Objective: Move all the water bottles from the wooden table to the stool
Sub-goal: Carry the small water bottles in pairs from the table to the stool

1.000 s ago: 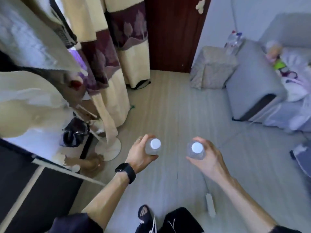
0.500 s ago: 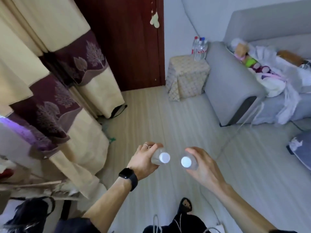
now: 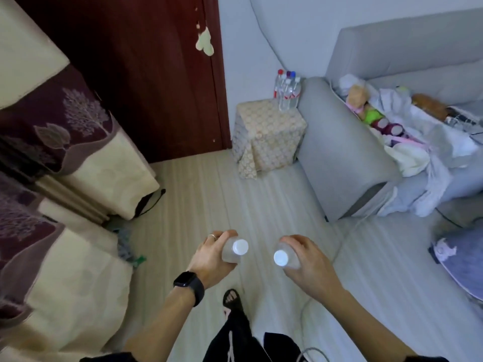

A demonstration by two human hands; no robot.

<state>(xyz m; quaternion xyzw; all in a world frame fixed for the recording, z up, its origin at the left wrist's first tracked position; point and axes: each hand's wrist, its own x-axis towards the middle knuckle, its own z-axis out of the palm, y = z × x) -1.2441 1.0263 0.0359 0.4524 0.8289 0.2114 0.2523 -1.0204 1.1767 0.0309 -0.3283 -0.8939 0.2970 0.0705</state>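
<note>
Carrying two bottles at once, one clear plastic white-capped bottle [image 3: 234,250] is gripped around its body by the left hand [image 3: 211,259], and a second clear white-capped bottle [image 3: 285,256] is clasped the same way by the right hand [image 3: 307,262]. Both are held upright, caps toward the camera, probably so that they sit steadily in the grip during the walk. The hands are kept apart at waist level, so the bottles do not knock together. Ahead, a square stool draped in a cream patterned cloth [image 3: 269,134] is tucked between the dark red wooden door [image 3: 146,74] and the arm of the grey fabric sofa [image 3: 337,152]. A cluster of bottles with red, blue and white caps [image 3: 287,91] is already grouped at its back corner, leaving the front of the top free. The wooden table is not in view.
</note>
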